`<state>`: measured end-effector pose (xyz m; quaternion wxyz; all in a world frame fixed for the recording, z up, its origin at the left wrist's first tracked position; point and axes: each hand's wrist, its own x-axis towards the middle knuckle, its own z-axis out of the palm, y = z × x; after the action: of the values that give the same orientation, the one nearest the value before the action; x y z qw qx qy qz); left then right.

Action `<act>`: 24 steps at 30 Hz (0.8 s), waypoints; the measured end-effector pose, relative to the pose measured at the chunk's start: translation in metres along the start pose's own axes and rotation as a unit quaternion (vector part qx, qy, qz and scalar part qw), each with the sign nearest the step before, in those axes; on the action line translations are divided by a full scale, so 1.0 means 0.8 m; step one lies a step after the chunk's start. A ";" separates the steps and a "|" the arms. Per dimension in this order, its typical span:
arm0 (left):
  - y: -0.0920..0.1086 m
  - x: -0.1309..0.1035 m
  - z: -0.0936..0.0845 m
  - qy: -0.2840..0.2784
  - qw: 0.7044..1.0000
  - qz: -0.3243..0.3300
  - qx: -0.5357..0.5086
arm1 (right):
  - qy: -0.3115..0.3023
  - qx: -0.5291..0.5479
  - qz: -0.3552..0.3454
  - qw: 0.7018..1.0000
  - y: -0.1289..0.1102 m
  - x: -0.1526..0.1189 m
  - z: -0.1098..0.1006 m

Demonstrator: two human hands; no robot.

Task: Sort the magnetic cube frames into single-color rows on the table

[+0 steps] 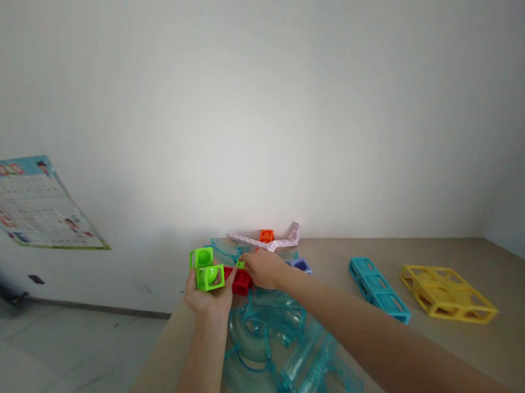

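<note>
Head view: green blocks (pixel 209 276) sit in the left hand (pixel 209 299).

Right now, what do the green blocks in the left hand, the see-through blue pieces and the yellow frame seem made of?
Green blocks: probably hard plastic, smooth, with solid colour and straight edges.
See-through blue pieces: likely clear plastic, glossy, since light glints on them and the table shows through.
Yellow frame: looks like rigid, opaque plastic, judging by its solid colour; blur leaves the finish unsure.
</note>
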<state>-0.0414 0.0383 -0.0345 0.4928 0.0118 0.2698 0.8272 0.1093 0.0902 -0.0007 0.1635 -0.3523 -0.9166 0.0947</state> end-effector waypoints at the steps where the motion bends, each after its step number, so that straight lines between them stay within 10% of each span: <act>1: -0.001 0.003 -0.002 -0.002 1.000 0.008 0.007 | -0.016 -0.010 0.007 1.000 0.001 0.008 0.006; 7: 0.000 0.003 -0.002 0.021 1.000 0.017 0.001 | -0.049 0.004 0.033 0.998 0.009 0.023 0.025; 14: 0.003 -0.002 0.006 0.061 0.998 -0.004 -0.009 | 0.058 0.159 0.040 0.985 0.030 0.032 0.025; 24: -0.002 -0.020 0.021 -0.024 0.999 -0.003 0.024 | 0.219 0.457 0.061 0.860 0.011 -0.044 -0.025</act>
<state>-0.0272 0.0334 -0.0171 0.5014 0.0426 0.2780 0.8182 0.1467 0.0736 0.0070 0.4970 -0.3048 -0.6877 0.4327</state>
